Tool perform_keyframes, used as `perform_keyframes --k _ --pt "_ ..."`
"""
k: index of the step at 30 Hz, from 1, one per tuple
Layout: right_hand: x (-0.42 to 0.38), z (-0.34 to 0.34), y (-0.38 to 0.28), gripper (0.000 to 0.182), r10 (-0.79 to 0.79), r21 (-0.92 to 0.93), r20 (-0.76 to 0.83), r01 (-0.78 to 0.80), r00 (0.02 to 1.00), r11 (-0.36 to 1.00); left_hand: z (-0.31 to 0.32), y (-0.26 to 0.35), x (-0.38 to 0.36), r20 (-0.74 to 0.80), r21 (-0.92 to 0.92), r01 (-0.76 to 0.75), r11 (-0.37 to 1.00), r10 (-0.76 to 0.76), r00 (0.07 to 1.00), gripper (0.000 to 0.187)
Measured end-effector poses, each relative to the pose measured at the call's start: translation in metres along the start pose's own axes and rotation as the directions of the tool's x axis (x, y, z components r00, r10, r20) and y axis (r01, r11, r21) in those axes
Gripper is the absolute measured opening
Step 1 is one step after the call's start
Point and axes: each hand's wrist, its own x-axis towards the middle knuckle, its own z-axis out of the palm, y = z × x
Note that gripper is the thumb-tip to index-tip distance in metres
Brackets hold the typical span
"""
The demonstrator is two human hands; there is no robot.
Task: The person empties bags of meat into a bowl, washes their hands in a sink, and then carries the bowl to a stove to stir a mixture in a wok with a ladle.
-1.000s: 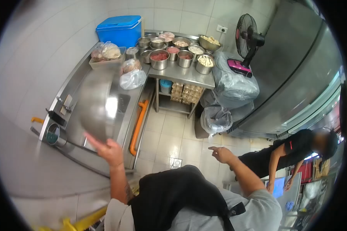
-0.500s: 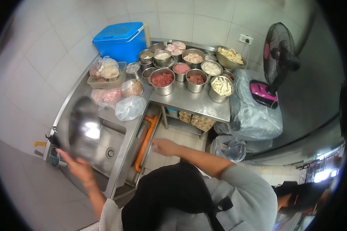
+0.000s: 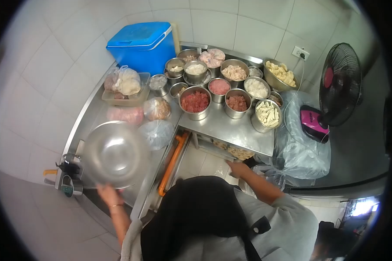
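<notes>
One large steel mixing bowl (image 3: pixel 116 153). One blue cooler box (image 3: pixel 142 45). One pedestal fan (image 3: pixel 333 91). About a dozen steel pots (image 3: pixel 195 102) of food stand on the worktop (image 3: pixel 235 131); the exact count is hard to tell. One clear tray (image 3: pixel 125 99) of bagged food. Three loose plastic bags (image 3: pixel 157 133) lie beside it.

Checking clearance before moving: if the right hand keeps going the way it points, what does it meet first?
Probably the steel table: the right hand points up toward its front edge, just below it. Depth is unclear, so it could pass beneath.
</notes>
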Motion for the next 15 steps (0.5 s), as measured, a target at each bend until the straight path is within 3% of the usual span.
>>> perform_keyframes --k 1,2,4,5,6,8,9,10,12,13,15 --pt "-0.018 0.008 0.019 0.092 0.103 0.029 0.024 -0.103 0.994 0.994 0.052 0.038 -0.052 0.125 0.113 0.110 0.987 -0.124 0.984 0.065" --pt "-0.033 0.010 0.032 0.094 0.200 0.050 0.052 -0.203 0.978 0.978 0.085 0.023 -0.062 0.220 0.011 0.218 0.976 -0.215 0.952 0.056" --pt "-0.054 0.014 0.051 0.093 0.225 0.036 0.033 -0.227 0.974 0.973 0.161 0.052 -0.091 0.582 -0.102 0.224 0.969 -0.124 0.804 0.054" --pt "-0.059 0.012 0.053 0.092 0.250 0.045 0.017 -0.250 0.968 0.967 0.200 0.048 -0.089 0.689 -0.164 0.287 0.944 -0.099 0.718 0.045" --pt "-0.059 0.010 0.053 0.092 0.250 0.041 -0.004 -0.250 0.968 0.967 0.239 0.042 -0.083 0.768 -0.162 0.360 0.919 -0.112 0.631 0.053" --pt "-0.051 0.002 0.050 0.091 0.217 0.102 -0.071 -0.209 0.974 0.973 0.309 0.055 -0.099 0.774 -0.182 0.388 0.903 -0.112 0.623 0.063" --pt "-0.045 -0.005 0.049 0.091 0.190 0.170 -0.141 -0.165 0.972 0.972 0.337 0.057 -0.102 0.734 -0.083 0.423 0.902 -0.231 0.638 0.065" --pt "-0.043 -0.015 0.045 0.091 0.186 0.158 -0.144 -0.163 0.972 0.974 0.362 0.045 -0.100 0.758 -0.079 0.389 0.918 -0.198 0.622 0.066" --pt "-0.054 -0.048 0.021 0.082 0.060 0.173 -0.351 0.002 0.934 0.985 0.390 0.045 -0.116 0.749 -0.079 0.415 0.906 -0.221 0.625 0.061" --pt "-0.065 -0.072 0.001 0.082 0.030 0.158 -0.338 0.025 0.941 0.987 0.401 0.034 -0.115 0.774 -0.099 0.410 0.907 -0.189 0.604 0.063" --pt "-0.087 -0.123 -0.045 0.069 0.074 0.461 -0.294 0.074 0.953 0.885 0.393 0.034 -0.116 0.743 -0.143 0.403 0.904 -0.171 0.647 0.066"
